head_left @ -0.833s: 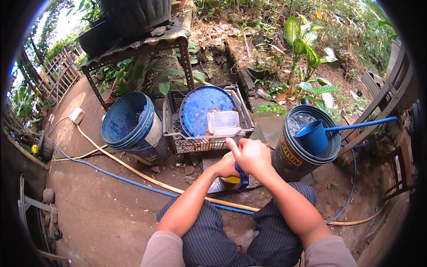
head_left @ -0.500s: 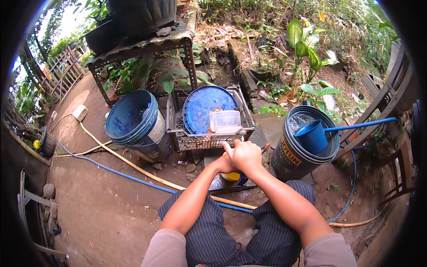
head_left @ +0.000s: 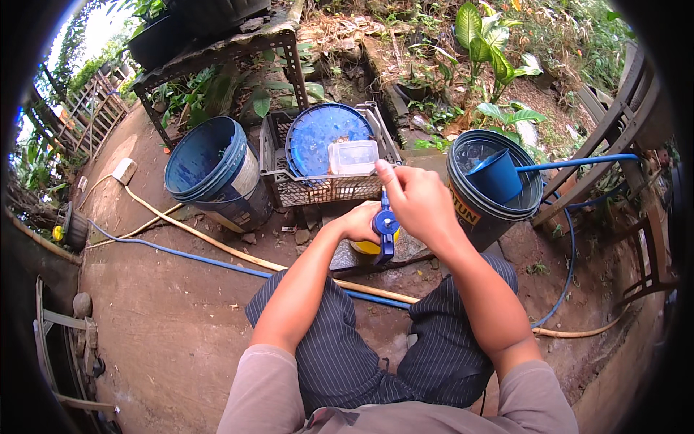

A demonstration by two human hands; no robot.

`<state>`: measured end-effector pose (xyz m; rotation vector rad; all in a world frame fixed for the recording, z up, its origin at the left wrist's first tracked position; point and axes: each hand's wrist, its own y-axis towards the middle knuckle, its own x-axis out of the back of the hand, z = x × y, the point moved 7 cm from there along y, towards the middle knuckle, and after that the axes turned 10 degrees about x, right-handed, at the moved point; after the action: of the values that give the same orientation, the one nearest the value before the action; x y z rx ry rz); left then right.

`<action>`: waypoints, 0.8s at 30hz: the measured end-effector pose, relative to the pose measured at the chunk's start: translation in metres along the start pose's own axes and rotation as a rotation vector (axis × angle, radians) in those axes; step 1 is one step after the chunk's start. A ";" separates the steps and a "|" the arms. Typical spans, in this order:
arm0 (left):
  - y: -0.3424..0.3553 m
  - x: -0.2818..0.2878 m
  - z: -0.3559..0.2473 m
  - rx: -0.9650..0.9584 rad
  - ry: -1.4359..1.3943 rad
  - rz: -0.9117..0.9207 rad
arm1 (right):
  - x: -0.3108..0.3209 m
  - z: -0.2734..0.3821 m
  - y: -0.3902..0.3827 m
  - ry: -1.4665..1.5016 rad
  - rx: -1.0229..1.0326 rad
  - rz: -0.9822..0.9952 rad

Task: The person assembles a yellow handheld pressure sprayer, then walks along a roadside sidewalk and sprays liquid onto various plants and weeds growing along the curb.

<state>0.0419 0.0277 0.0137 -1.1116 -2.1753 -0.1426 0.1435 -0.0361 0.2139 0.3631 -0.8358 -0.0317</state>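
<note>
Between my knees stands what looks like a pump sprayer (head_left: 385, 223), with a blue top, a round knob and a bit of yellow body below. My left hand (head_left: 356, 221) is closed around the left side of its blue top, fingers partly hidden. Just right of the top, my right hand (head_left: 423, 205) is raised with its fingers curled in and its thumb up. The back of that hand hides whatever its fingers may hold. Ahead is a grey plastic crate (head_left: 325, 194), carrying a blue round lid (head_left: 307, 145) and a clear plastic box (head_left: 354, 155).
A large blue bucket (head_left: 206, 163) leans at the left. At the right, a dark bucket (head_left: 470, 210) holds a blue long-handled dipper (head_left: 499, 177). A tan hose (head_left: 224, 249) and a blue hose (head_left: 195, 255) cross the dirt ground. A metal-legged table (head_left: 293, 69) stands behind.
My hands were clasped together over the sprayer. They have parted: the right has moved right and up, the left lower, and the blue top now shows between them.
</note>
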 end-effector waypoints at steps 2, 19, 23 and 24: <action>0.000 -0.001 -0.002 0.006 0.019 0.019 | 0.022 0.015 -0.008 0.024 0.023 -0.047; -0.003 0.014 -0.012 0.021 -0.125 -0.038 | -0.046 -0.022 0.024 -0.202 0.156 -0.151; 0.006 0.003 0.011 0.007 -0.118 -0.086 | -0.074 -0.038 0.021 -0.263 0.196 -0.183; 0.007 0.000 0.017 0.005 -0.156 -0.126 | -0.080 -0.039 0.020 -0.276 0.205 -0.205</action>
<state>0.0379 0.0385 -0.0008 -1.0127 -2.3843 -0.1095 0.1159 0.0081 0.1392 0.6472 -1.0757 -0.1912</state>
